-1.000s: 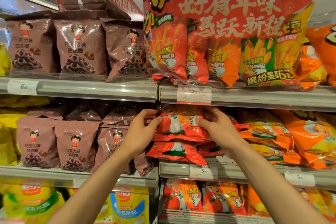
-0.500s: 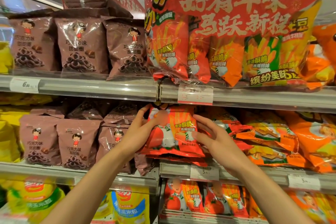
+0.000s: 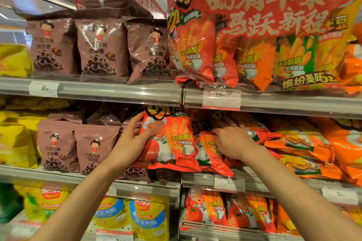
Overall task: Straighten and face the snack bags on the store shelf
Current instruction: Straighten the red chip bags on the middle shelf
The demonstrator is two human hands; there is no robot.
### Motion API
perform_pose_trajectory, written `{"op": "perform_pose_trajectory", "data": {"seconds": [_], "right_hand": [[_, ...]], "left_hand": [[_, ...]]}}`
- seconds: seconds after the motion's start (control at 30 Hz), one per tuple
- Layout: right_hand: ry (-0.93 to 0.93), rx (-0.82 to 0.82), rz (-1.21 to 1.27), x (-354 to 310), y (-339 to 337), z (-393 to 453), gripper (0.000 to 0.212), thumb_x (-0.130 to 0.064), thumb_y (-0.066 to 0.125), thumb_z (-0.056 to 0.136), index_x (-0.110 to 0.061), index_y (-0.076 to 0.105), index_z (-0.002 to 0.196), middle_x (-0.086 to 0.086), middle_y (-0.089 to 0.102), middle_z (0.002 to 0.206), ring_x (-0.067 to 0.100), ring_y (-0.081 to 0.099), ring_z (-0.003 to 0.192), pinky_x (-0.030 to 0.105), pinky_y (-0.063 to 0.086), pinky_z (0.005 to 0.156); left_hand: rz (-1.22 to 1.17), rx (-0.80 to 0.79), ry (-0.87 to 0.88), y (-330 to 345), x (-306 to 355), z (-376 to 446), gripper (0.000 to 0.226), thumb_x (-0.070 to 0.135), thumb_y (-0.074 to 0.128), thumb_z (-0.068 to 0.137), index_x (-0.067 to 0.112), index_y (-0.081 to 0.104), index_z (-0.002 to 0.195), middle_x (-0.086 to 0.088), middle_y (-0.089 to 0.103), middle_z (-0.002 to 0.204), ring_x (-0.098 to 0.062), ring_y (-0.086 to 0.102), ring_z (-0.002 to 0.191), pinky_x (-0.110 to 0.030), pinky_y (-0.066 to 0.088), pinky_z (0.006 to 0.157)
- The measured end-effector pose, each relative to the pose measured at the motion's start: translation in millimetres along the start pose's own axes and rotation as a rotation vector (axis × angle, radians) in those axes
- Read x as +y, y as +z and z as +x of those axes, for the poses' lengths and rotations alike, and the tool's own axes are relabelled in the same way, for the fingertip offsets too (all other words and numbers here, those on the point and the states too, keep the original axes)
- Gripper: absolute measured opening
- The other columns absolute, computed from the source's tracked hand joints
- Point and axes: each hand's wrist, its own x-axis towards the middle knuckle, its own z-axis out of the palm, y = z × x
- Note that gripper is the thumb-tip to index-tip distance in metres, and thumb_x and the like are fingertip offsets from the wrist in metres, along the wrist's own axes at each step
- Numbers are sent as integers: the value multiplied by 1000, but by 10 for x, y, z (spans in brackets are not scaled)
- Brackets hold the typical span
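A red snack bag [image 3: 176, 143] stands upright, face forward, at the left end of the middle shelf's [image 3: 274, 184] right section. My left hand [image 3: 131, 141] grips its left edge, thumb on the front and fingers behind. A second red bag [image 3: 209, 152] leans just behind and to the right of it. My right hand [image 3: 233, 141] lies on that bag and the pile behind it, fingers stretched back into the shelf. Their tips are lost in shadow. Orange bags [image 3: 305, 146] lie flat and stacked further right.
Brown chocolate-ring bags [image 3: 92, 146] stand left of the red bag, with more on the top shelf [image 3: 101, 47]. A large red multipack [image 3: 254, 31] overhangs the top shelf edge. Yellow bags [image 3: 13, 139] fill the far left, and price tags [image 3: 221, 98] sit on the rails.
The red bag has been raised from lying tilted to standing upright. My right hand left its right edge and moved right onto the bags behind. The camera has moved closer.
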Motion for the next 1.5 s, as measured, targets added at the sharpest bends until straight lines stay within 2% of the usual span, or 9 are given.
{"op": "perform_pose_trajectory", "data": {"seconds": [0.27, 0.47, 0.57, 0.67, 0.9, 1.07, 1.23, 1.33, 1.5], "right_hand": [[133, 9, -18, 179, 9, -87, 45, -42, 33, 103, -25, 49, 141, 4, 45, 151, 31, 32, 143, 51, 22, 116], [-43, 132, 55, -57, -60, -35, 41, -42, 40, 100, -20, 64, 125, 5, 63, 129, 30, 54, 119, 40, 42, 100], [-21, 25, 120, -187, -65, 52, 50, -51, 38, 99, -12, 61, 122, 11, 66, 121, 34, 61, 109, 40, 49, 87], [62, -90, 96, -264, -100, 116, 62, -61, 33, 98, -9, 56, 122, 15, 65, 119, 35, 62, 107, 39, 46, 79], [192, -238, 68, -424, -182, 179, 80, -73, 25, 94, -10, 46, 139, 13, 58, 133, 34, 57, 119, 39, 45, 85], [226, -250, 167, -471, -143, 200, 83, -71, 31, 94, -4, 42, 141, 16, 56, 136, 36, 55, 121, 40, 46, 92], [293, -139, 434, -435, 31, 185, 87, -69, 50, 88, -4, 35, 144, 18, 53, 138, 37, 54, 123, 39, 46, 94], [317, -5, 523, -437, 90, 143, 76, -62, 58, 88, -9, 42, 141, 16, 57, 132, 36, 54, 122, 39, 45, 93], [290, 246, 763, -494, 133, 85, 59, -43, 64, 91, -17, 48, 141, 11, 59, 133, 34, 54, 123, 43, 45, 101]], "left_hand": [[-19, -11, -5, 27, 16, -32, 92, 62, 67, 68, 43, 31, 151, 2, 61, 129, -13, 70, 100, -30, 56, 78], [8, -34, -15, -17, -9, -7, 102, 74, 73, 61, 46, 31, 150, 3, 60, 131, -13, 69, 105, -31, 54, 83], [1, -42, -25, -36, -21, 2, 108, 76, 72, 55, 46, 30, 150, 4, 60, 131, -15, 69, 106, -36, 56, 88], [3, -44, -19, -69, -44, 15, 110, 82, 73, 50, 49, 32, 147, 4, 60, 134, -17, 68, 110, -45, 53, 98], [-40, -40, 2, -109, -75, -49, 88, 79, 74, 57, 62, 38, 135, 6, 62, 131, -21, 68, 112, -52, 55, 94], [-17, 10, 43, -227, -100, -146, 66, 68, 71, 72, 64, 39, 129, 12, 57, 133, -14, 60, 119, -38, 53, 97], [-10, 76, 60, -470, -160, -191, 74, 69, 68, 71, 57, 38, 138, 6, 58, 137, -16, 59, 122, -46, 47, 105], [2, 92, 54, -574, -207, -183, 82, 81, 71, 61, 63, 39, 135, 4, 59, 138, -19, 58, 124, -49, 47, 105], [1, 107, 64, -609, -246, -173, 91, 81, 71, 59, 58, 38, 141, 1, 55, 142, -16, 56, 126, -35, 49, 97]]}}
